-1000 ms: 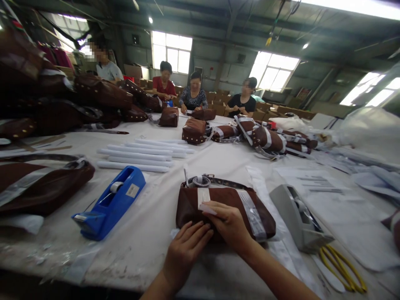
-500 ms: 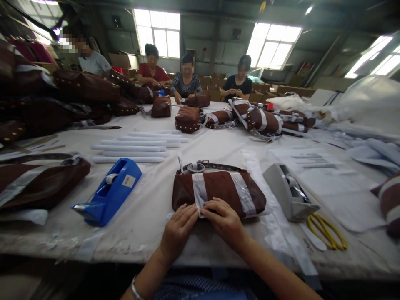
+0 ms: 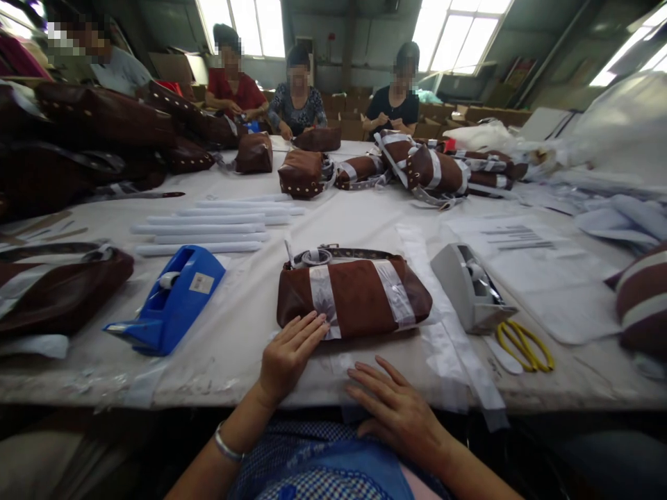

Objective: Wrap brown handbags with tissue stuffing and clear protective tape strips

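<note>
A brown handbag [image 3: 357, 298] lies on the white-covered table in front of me, with two pale wrapping strips around its body. Its studded strap, partly wrapped, rests along the far side. My left hand [image 3: 294, 347] lies with fingers stretched out on the bag's lower front edge, at the left strip [image 3: 324, 298]. Apart from the bag, my right hand [image 3: 390, 403] hovers by the table's near edge, fingers spread and holding nothing. A blue tape dispenser [image 3: 171, 298] stands left of the bag, a grey tape dispenser [image 3: 466, 288] to its right.
Yellow-handled scissors [image 3: 524, 347] lie beside the grey dispenser. White paper rolls [image 3: 203, 229] sit behind the blue one. Another brown bag [image 3: 62, 292] is at the left, and piled bags [image 3: 432, 167] lie farther back. Several people work across the table.
My right hand has come off the bag and drawn back toward the table's near edge, its fingers spreading. My left hand stays at the left strip. The camera view has tilted down.
</note>
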Motion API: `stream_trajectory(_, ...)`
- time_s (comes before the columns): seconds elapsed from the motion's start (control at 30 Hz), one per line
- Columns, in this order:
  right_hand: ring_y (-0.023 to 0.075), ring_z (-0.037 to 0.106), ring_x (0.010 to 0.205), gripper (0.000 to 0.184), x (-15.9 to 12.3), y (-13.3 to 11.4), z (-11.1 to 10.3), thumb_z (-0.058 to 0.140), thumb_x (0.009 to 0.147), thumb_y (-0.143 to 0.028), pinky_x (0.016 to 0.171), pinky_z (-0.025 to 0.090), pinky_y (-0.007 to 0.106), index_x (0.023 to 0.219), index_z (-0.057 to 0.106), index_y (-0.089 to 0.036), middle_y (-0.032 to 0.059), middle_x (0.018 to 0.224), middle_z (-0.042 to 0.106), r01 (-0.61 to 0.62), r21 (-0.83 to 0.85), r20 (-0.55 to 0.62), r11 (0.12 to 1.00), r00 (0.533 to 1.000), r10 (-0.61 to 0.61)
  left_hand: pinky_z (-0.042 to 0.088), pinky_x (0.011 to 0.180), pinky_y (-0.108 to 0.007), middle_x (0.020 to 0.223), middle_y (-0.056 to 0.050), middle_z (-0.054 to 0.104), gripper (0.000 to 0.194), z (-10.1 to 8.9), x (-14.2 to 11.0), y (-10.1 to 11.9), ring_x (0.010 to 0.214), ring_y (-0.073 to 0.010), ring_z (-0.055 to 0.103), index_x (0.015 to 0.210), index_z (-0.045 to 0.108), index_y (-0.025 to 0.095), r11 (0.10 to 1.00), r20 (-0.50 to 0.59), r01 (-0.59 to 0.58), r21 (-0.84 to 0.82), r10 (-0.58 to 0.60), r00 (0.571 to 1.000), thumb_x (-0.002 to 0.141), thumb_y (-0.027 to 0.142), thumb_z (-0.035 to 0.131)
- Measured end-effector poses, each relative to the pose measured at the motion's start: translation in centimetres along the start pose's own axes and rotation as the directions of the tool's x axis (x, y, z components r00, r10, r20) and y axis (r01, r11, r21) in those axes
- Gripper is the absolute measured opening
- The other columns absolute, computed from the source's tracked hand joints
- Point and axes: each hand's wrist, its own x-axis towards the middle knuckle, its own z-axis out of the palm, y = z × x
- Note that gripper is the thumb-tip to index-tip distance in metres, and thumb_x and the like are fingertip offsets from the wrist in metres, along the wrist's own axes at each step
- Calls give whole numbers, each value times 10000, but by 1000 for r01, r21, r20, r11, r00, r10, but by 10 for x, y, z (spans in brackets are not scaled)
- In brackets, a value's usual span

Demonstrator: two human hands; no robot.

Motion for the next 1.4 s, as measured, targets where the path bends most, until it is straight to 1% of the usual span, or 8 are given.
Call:
stream_trajectory(0.07, 276, 408, 1417, 466, -12, -1, 3, 587, 944, -181, 1148, 395, 536, 1402, 512, -145, 144, 1467, 517, -36, -38, 83, 999, 996, 39, 484, 1092, -401, 1338, -44, 643, 470, -1, 2, 0, 1294, -202, 561, 1369, 550, 217, 1000, 2, 0, -2, 0, 1000, 934, 42, 521)
stream_trajectory(0.13, 254, 378, 1436, 531, -16, 0, 9, 489, 912, -34, 1139, 418, 508, 1432, 477, -143, 145, 1490, 490, -81, -42, 79, 996, 993, 84, 487, 1088, -398, 1336, -45, 644, 471, -2, 6, 0, 1289, -202, 566, 1367, 552, 215, 1000, 1, 2, -1, -2, 1000, 928, 44, 529)
stream_trajectory(0.2, 232, 401, 1423, 564, -14, 2, 15, 439, 880, 12, 1130, 435, 479, 1420, 488, -144, 142, 1457, 529, -79, -2, 41, 997, 996, 79, 495, 1080, -390, 1326, -41, 652, 473, -4, 10, 0, 1278, -199, 576, 1360, 558, 216, 1000, -2, 4, 4, -4, 1000, 922, 40, 529)
stream_trajectory(0.53, 185, 698, 1059, 245, 22, -4, 29, 468, 983, -101, 1013, 545, 392, 1103, 670, -170, 65, 1063, 764, 20, 132, -268, 991, 963, 17, 492, 1078, -388, 1350, -27, 636, 473, -8, 19, -1, 1274, -193, 578, 1350, 562, 210, 1000, 22, 19, 23, -19, 1000, 907, 44, 555)
stream_trajectory(0.83, 142, 718, 988, 172, 35, -14, 37, 527, 985, -142, 987, 550, 310, 1066, 677, -166, 37, 1007, 777, 111, 138, -272, 984, 960, -70, 464, 1102, -377, 1363, -39, 625, 492, 1, 12, 0, 1305, -191, 550, 1381, 539, 209, 997, 6, -10, 71, 10, 1000, 920, 40, 543)
stream_trajectory(1.03, 193, 629, 1187, 345, 34, -2, 30, 422, 994, -89, 1088, 468, 441, 1286, 594, -153, 102, 1204, 715, 31, 110, -150, 993, 989, -15, 452, 1112, -379, 1362, -39, 625, 463, 6, 6, 0, 1308, -185, 547, 1369, 550, 208, 999, 17, 9, 52, -10, 1000, 934, 52, 526)
stream_trajectory(1.23, 184, 689, 1052, 221, 39, 6, 35, 475, 987, -113, 1046, 502, 433, 1078, 663, -182, 67, 1044, 763, 43, 116, -198, 992, 980, -19, 465, 1101, -375, 1364, -35, 624, 442, 3, 11, 0, 1307, -177, 547, 1364, 552, 205, 999, 18, 12, 49, -13, 1000, 949, 58, 506)
stream_trajectory(1.4, 159, 710, 1004, 180, 47, 2, 33, 498, 990, -122, 1008, 532, 351, 1066, 658, -158, 48, 1029, 770, 121, 117, -251, 986, 964, -89, 470, 1099, -382, 1389, -55, 601, 465, 4, 10, -2, 1323, -188, 532, 1400, 518, 211, 998, 37, -4, 62, 1, 999, 956, 72, 498)
